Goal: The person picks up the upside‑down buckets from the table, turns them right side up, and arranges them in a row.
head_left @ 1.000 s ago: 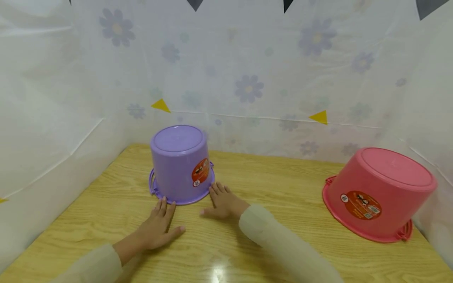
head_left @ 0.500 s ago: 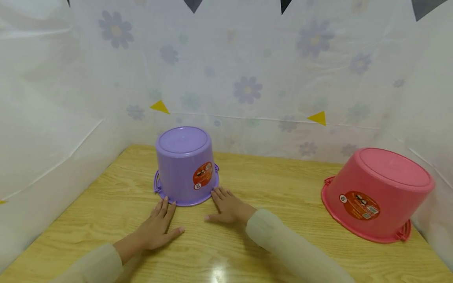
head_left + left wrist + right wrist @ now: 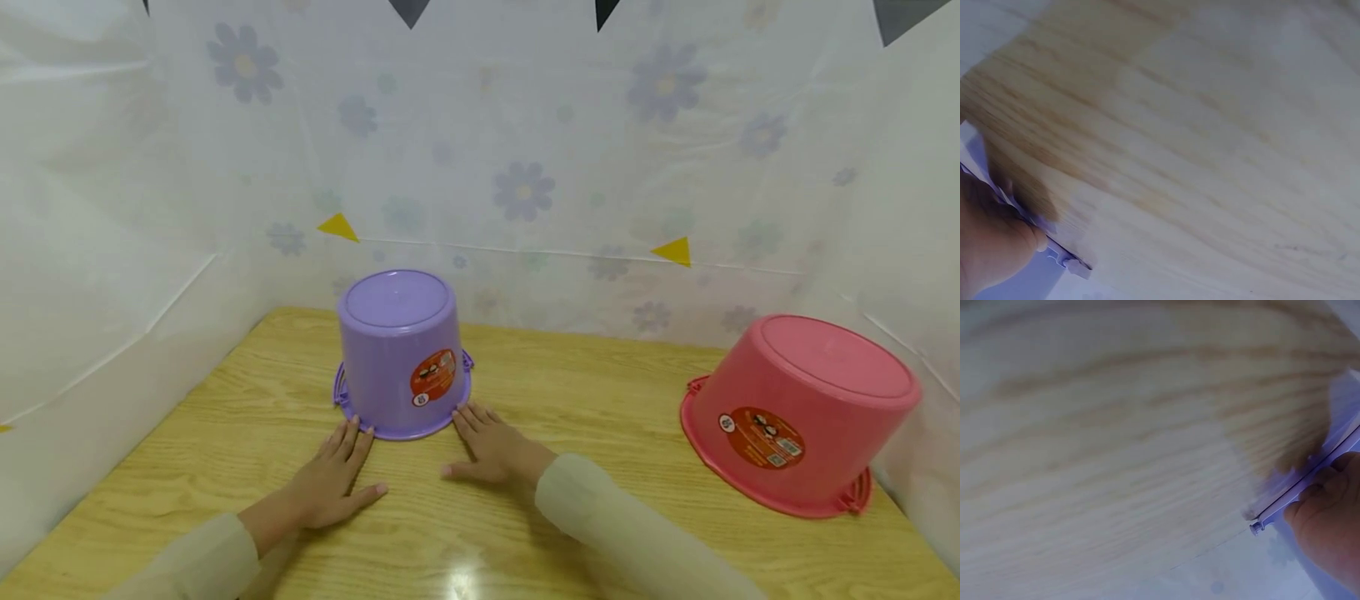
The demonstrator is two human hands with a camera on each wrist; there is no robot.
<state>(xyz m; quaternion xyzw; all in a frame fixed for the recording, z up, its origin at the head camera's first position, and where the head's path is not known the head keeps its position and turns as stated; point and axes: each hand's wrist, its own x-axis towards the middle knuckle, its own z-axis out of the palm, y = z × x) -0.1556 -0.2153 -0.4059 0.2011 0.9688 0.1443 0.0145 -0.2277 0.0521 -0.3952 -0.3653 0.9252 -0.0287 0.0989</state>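
A purple bucket (image 3: 397, 367) stands upside down on the wooden table, its rim on the tabletop and a round orange label on its side. My left hand (image 3: 330, 483) lies at the near left of the rim, fingertips right at it, thumb spread to the right. At the near right of the rim, my right hand (image 3: 491, 450) touches it with straight fingers, thumb pointing left. In the left wrist view the left hand (image 3: 997, 244) shows against the purple rim. The right wrist view has the right hand (image 3: 1329, 519) against the rim too.
On the right stands an upturned red bucket (image 3: 802, 408) with a similar label. White sheeting (image 3: 450, 133) with a flower print hangs behind the table (image 3: 585, 400), and plain white sheeting encloses both sides. Yellow triangles mark the back sheet.
The purple bucket has slid a little to the right and turned slightly. My right hand has shifted right with the rim, while the left hand has hardly moved. The red bucket stays put.
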